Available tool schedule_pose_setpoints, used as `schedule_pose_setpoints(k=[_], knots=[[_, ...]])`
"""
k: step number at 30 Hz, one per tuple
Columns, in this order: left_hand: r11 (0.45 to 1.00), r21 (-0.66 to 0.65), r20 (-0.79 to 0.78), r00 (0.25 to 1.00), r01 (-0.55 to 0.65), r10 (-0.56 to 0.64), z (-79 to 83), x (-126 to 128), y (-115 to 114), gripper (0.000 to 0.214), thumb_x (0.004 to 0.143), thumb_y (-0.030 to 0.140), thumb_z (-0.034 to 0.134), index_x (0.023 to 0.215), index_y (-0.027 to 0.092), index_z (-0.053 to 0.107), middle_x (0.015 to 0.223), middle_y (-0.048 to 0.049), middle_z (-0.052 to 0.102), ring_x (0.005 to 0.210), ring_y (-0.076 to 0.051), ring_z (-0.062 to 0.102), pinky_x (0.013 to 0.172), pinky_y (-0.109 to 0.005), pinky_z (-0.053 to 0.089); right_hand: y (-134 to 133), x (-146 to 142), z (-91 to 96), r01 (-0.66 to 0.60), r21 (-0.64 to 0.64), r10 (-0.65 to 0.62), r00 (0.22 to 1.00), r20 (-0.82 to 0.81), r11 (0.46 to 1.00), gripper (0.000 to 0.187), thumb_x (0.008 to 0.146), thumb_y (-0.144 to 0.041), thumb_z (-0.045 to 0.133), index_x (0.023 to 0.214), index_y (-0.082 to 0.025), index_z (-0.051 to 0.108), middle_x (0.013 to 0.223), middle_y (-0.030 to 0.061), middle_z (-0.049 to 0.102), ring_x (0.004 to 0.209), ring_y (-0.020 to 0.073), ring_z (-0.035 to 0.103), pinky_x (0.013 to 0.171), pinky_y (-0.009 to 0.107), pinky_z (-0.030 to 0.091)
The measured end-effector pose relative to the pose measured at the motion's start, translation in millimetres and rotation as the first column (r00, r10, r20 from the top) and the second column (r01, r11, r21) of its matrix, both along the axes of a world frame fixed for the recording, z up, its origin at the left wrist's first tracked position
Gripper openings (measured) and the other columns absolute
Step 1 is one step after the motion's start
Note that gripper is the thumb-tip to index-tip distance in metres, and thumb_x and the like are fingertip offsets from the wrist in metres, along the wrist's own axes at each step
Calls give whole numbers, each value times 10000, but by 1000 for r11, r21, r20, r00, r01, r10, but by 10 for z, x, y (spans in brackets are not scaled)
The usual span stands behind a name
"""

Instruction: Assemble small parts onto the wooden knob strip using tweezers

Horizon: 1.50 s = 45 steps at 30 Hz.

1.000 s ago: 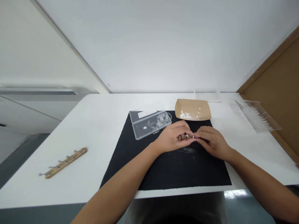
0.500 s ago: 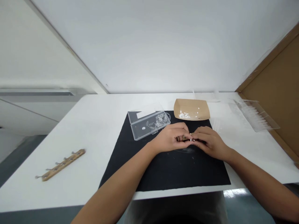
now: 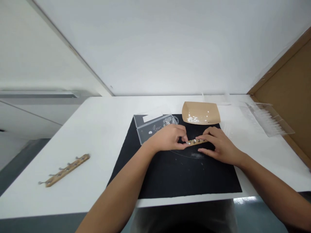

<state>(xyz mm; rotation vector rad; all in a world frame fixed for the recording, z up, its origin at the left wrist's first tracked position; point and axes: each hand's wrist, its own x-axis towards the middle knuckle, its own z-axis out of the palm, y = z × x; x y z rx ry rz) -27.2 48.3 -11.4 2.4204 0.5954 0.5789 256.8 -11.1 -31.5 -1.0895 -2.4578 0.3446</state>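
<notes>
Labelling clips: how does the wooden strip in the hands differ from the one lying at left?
The held tan wooden peg strip is gripped by the left hand and right hand over the black mat; the far tan wooden peg strip lies untouched on the white table. The held one is half covered, the far one fully visible. Both carry small metal pegs.

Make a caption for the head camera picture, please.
Left hand and right hand hold a studded wooden strip over a black mat, near a clear box.
</notes>
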Motion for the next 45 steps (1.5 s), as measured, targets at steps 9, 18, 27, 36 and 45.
schedule_pose_setpoints(k=[9,18,27,36,45], knots=[[999,-1,-73,997,-36,36,-84,90,-23,106,929,247,733,912,163,796,895,-32,705,679,-102,617,647,-219,467,20,-5,-42,27,28,-27,999,-27,999,393,972,-401,716,1339,-276,651,1176,113,614,1092,295,600,936,486,519],[998,-57,-94,995,-33,27,-85,76,-23,127,957,267,720,984,166,794,932,-44,739,679,-98,652,654,-209,492,42,5,-97,25,-33,-24,999,21,999,343,989,-345,693,1321,-274,649,1198,109,632,1071,292,603,910,486,522],[991,-132,-65,998,-11,2,-77,73,-12,126,943,218,720,1029,176,804,952,-46,759,692,-104,678,655,-212,515,54,4,-127,28,-48,-29,1000,-11,998,253,1004,-244,646,1251,-279,685,1143,103,659,1014,281,626,867,485,546],[992,-116,-96,994,-59,48,-63,81,-35,104,919,228,731,999,168,760,945,-30,729,666,-97,647,634,-217,494,51,-11,-116,24,-45,-27,998,-50,999,294,1001,-244,651,1294,-270,655,1199,116,666,1078,300,635,929,521,562],[984,133,-106,985,-119,133,-196,217,-134,247,981,363,678,1154,191,715,1140,-71,729,886,-180,707,727,-264,505,62,46,-103,56,-115,-63,996,-63,992,513,1002,-260,654,1485,-294,485,1180,88,708,1109,303,661,976,536,569]])
